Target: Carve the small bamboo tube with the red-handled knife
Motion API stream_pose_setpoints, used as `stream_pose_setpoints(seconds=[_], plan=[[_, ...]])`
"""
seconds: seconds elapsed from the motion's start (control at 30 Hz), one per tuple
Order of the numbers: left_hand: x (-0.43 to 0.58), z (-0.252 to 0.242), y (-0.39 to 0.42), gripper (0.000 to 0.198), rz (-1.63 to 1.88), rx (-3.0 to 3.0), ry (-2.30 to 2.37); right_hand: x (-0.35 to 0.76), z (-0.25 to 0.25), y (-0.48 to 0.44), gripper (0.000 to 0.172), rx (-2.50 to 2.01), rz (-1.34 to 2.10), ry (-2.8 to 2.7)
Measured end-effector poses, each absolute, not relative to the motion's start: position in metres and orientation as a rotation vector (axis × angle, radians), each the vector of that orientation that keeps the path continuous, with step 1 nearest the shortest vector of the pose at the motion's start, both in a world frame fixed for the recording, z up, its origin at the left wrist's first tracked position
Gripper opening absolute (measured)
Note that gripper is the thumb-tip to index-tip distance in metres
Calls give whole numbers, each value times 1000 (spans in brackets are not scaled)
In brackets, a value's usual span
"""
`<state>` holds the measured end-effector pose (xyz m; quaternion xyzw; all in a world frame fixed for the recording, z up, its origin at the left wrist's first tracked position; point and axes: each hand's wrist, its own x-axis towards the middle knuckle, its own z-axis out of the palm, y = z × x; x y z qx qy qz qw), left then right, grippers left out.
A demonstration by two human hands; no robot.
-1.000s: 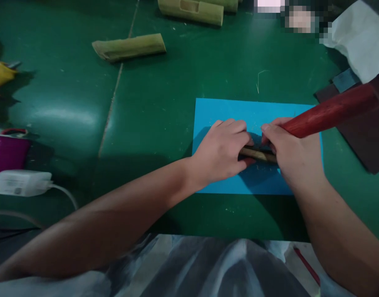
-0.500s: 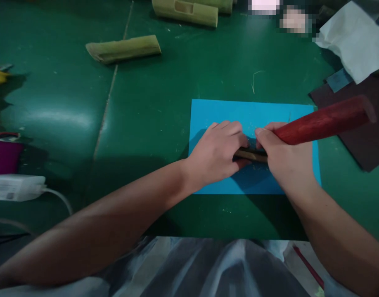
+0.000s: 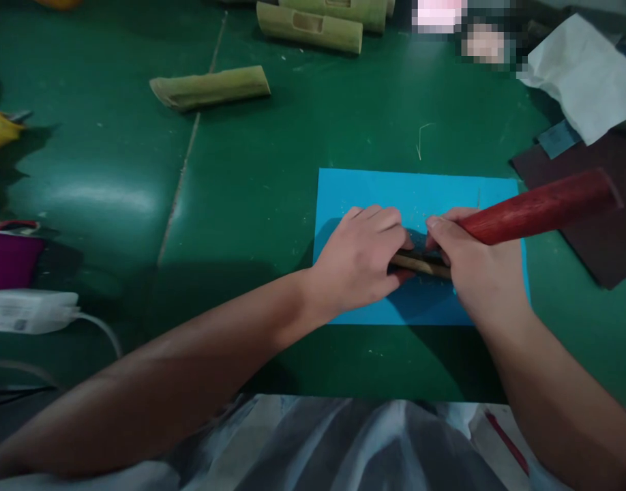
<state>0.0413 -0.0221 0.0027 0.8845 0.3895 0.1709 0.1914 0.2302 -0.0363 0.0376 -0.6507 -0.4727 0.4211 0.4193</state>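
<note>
My left hand (image 3: 367,256) is closed around one end of a narrow brown strip (image 3: 423,264), perhaps bamboo, held low over a bright blue sheet (image 3: 412,191). In my right hand (image 3: 479,262) is a tool with a thick red wooden handle (image 3: 548,204), which sticks out to the right and slants upward. The tool's working end is hidden by my fingers and shadow. My right fingers lie at the strip's other end, a short gap from the left fingertips. Small pale crumbs lie on the blue sheet.
Cut bamboo tubes (image 3: 310,27) lie at the back of the green table (image 3: 272,170), another bamboo piece (image 3: 211,88) nearer. Right are dark brown sheets (image 3: 597,225) and crumpled white paper (image 3: 586,75). A white charger (image 3: 31,310) with cable and a purple object (image 3: 13,260) are left.
The whole view has shifted slightly, so things sit a little lower. My right hand and the red handle have moved slightly right, and a bit more of the strip shows. Both grips stay the same.
</note>
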Motion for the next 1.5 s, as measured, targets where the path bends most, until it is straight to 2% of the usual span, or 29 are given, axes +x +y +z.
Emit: stream_pose_setpoints(seconds=[0.37,0.93,1.5], plan=[[42,1,-26,16,519,2525,1086,234,37,-40,26,-1610,1023,-1291],[40,2,-24,15,476,2464,1070,232,39,-42,36,-1650,972,-1364],[43,-1,-10,23,507,2418,1058,225,36,-35,28,-1607,879,-1412]])
